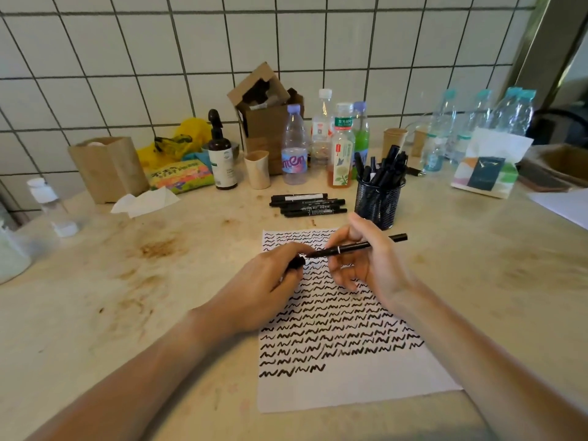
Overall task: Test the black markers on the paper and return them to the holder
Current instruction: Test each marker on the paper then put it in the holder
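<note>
Black ink squiggles fill most of the paper point(350, 386), though both hands cover its upper middle, so the marks there are hidden. The right hand point(370, 265) pinches a black marker point(356, 247) lying nearly level above the sheet, its bare tip pointing toward the left hand point(267, 284), whose curled fingers hold the small black cap point(296, 263); most of the cap is buried in that grip. Just beyond the right hand stands the mesh holder point(378, 202), crowded with markers whose number is hard to make out, and to its left four loose markers point(307, 204) lie side by side. The table point(127, 281) is pale and stained brown. Bottles, cardboard boxes and paper cups line the far edge against a white tiled wall point(127, 58), the rightmost bottles blurred
</note>
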